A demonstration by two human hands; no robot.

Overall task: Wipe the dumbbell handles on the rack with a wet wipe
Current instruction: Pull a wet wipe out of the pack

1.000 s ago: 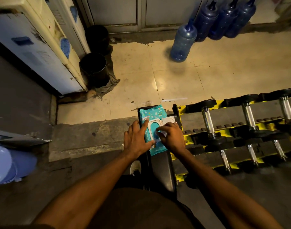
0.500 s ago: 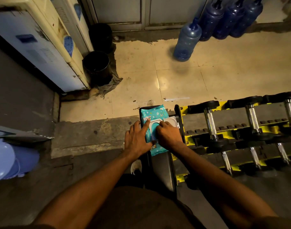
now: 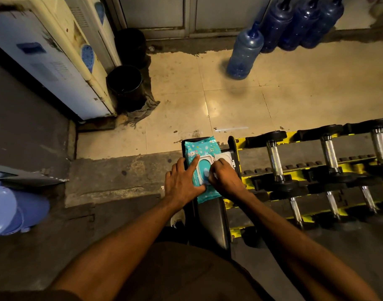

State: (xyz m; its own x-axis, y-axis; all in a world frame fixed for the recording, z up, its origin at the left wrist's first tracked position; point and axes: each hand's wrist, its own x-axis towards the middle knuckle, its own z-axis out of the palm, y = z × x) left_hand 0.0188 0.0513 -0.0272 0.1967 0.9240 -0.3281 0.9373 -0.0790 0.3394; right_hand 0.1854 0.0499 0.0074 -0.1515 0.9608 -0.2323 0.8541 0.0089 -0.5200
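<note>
Both arms are stretching forward and angling toward each other, the left forearm point(image 3: 125, 240) slanting in from the lower left and the right forearm point(image 3: 295, 242) from the lower right. The left hand point(image 3: 182, 183) is lying palm-down, its fingers straight and slightly spread. Its forefinger point(image 3: 194, 162) is pointing furthest ahead, and the hand is pressing on the wipes pack point(image 3: 202, 148). The right hand point(image 3: 226, 179) is sitting just beside it, back upward and knuckles bent. Its fingers are curling down, their tips pinching a pale wipe point(image 3: 214, 176). The two thumbs are nearly meeting.
</note>
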